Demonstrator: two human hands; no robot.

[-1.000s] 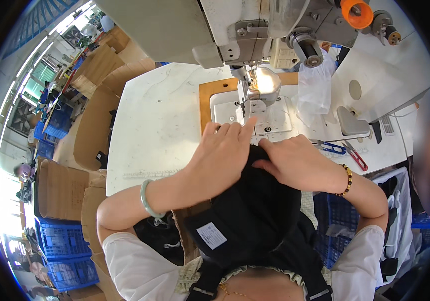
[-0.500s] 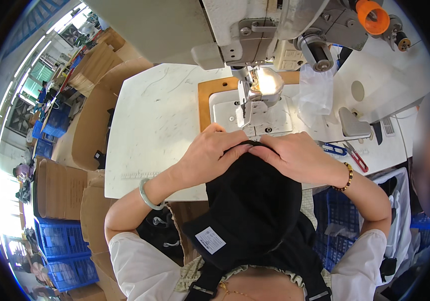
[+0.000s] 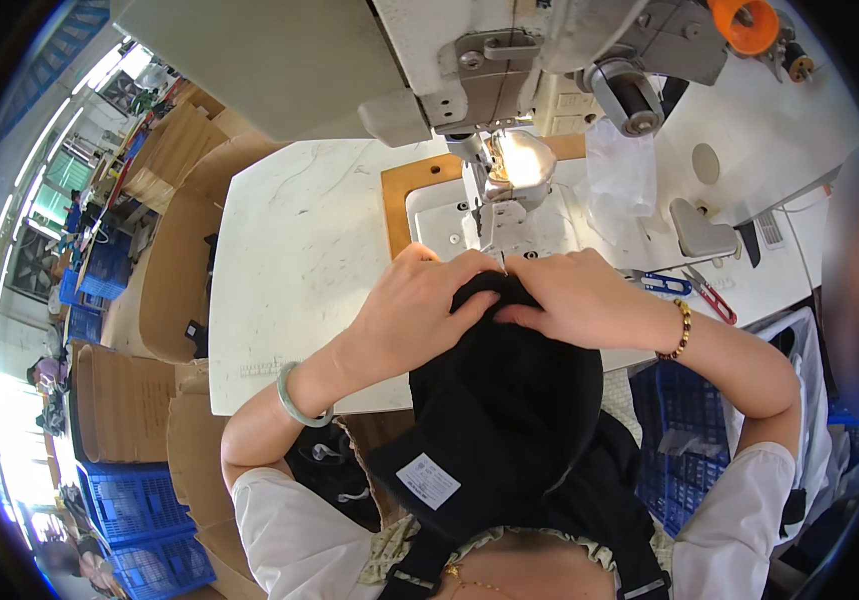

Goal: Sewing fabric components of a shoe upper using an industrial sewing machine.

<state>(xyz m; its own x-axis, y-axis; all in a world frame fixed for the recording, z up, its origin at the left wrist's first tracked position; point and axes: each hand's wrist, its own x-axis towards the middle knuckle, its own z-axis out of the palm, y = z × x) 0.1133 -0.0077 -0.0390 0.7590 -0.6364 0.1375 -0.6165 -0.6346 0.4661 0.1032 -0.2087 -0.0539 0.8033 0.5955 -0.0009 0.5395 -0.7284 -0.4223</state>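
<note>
Left hand point(image 3: 414, 312), right hand point(image 3: 589, 303): fingers closed, pinching far edge of black cloth point(image 3: 504, 400); body lies personward, long axis toward sewing machine point(image 3: 404, 70).

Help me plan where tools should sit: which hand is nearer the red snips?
Right. The right hand is to the left of the red snips, apart from them; the left hand is farther left, beyond the right hand. Both hold the black cloth.

A sewing workshop: a sewing machine point(image 3: 419, 60) stands on a white worktable point(image 3: 289, 250), thread snips point(image 3: 666, 283) lie on the table's right side, and cardboard boxes point(image 3: 126, 405) and blue crates point(image 3: 139, 505) stand to its left.
</note>
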